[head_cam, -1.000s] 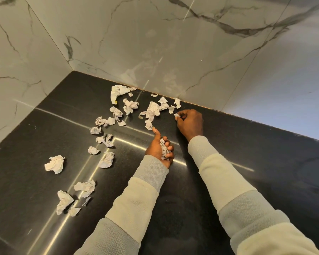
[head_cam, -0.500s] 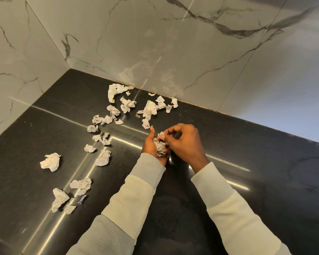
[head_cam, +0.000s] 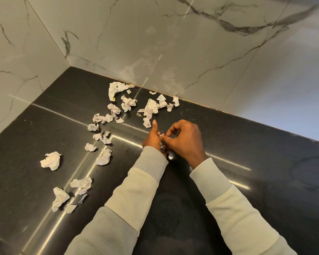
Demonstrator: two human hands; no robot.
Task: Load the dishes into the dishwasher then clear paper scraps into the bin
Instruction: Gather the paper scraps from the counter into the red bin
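Right hand (head_cam: 186,140) moved in, pinches wad (head_cam: 162,146) in left hand (head_cam: 153,139).

Bright glare streaks cross the black countertop (head_cam: 269,196); cool bluish light washes the marble wall (head_cam: 293,85) behind it; edges bow.

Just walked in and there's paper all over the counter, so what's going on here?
A person is picking paper off the black countertop. The left hand grips a wad of scraps, and the right hand pinches at the top of that wad. Many crumpled scraps lie loose to the left and toward the marble wall. No bin is in view.
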